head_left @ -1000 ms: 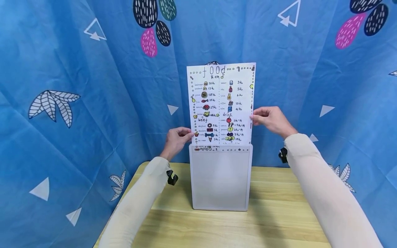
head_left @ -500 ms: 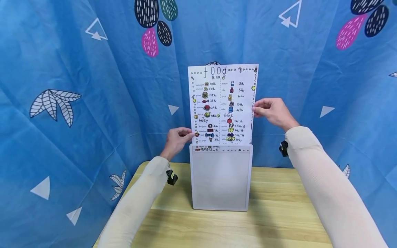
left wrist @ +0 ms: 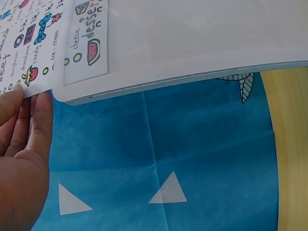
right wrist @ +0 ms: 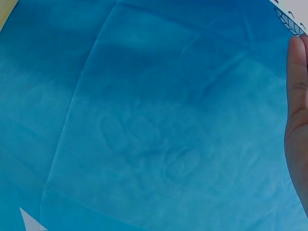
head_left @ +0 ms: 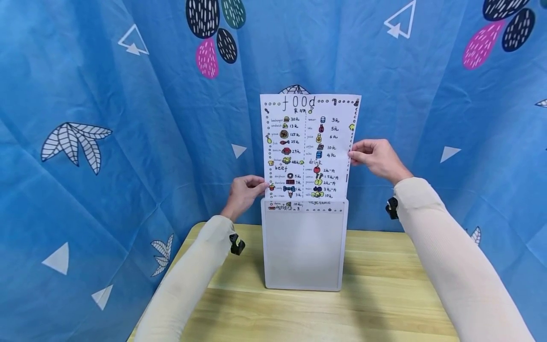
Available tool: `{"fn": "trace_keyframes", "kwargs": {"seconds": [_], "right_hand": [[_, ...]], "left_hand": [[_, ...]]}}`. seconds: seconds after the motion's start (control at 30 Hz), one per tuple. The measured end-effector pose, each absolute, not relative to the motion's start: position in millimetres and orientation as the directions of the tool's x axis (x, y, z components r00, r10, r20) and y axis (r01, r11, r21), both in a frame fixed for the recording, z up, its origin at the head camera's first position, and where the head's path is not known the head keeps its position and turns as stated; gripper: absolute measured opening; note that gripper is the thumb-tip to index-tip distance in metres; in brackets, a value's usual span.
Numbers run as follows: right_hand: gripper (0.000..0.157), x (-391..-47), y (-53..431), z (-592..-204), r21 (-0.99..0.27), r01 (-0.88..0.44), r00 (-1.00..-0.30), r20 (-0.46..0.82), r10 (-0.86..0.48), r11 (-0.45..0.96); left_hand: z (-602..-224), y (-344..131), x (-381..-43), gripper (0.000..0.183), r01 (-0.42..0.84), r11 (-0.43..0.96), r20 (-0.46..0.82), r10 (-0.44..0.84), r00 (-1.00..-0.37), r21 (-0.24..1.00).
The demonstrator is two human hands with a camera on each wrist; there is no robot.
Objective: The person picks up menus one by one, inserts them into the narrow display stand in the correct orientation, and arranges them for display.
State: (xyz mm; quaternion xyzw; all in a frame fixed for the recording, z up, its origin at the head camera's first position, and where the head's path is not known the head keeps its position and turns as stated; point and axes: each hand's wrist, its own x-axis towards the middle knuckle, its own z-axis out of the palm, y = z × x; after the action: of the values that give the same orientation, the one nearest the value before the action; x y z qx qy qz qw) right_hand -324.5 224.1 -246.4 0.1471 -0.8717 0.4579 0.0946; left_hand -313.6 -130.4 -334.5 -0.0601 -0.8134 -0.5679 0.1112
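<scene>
A white paper menu [head_left: 304, 142], hand-drawn with food pictures and prices, stands upright with its bottom strip inside a clear frosted sleeve [head_left: 303, 251]. The sleeve stands on the table. My left hand [head_left: 244, 194] pinches the menu's left edge just above the sleeve's top; in the left wrist view the thumb lies on the front of the menu [left wrist: 29, 53] and the fingers go behind. Higher up, my right hand [head_left: 378, 159] pinches the right edge between thumb and fingers. Only part of the right hand [right wrist: 298, 110] shows in the right wrist view.
A light wooden table [head_left: 299, 316] lies under the sleeve. Behind and to both sides hangs a blue patterned curtain [head_left: 171, 118], close behind the menu. Each sleeve cuff carries a small black clip, such as the left clip [head_left: 237, 244].
The menu has slid slightly down into the sleeve, and its top has shifted right and lower. My right hand has moved a little up and right, then slightly down. The left hand stays put.
</scene>
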Motion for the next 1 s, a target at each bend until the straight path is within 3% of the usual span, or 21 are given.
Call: {"fn": "trace_keyframes", "kwargs": {"seconds": [1.0], "right_hand": [[0.026,-321,224,-259,-0.774,-0.314,-0.949,0.252,-0.188,0.549]], "left_hand": [[-335,-129,-312,0.017,0.218,0.349,0.249,-0.048,-0.967,0.911]]}}
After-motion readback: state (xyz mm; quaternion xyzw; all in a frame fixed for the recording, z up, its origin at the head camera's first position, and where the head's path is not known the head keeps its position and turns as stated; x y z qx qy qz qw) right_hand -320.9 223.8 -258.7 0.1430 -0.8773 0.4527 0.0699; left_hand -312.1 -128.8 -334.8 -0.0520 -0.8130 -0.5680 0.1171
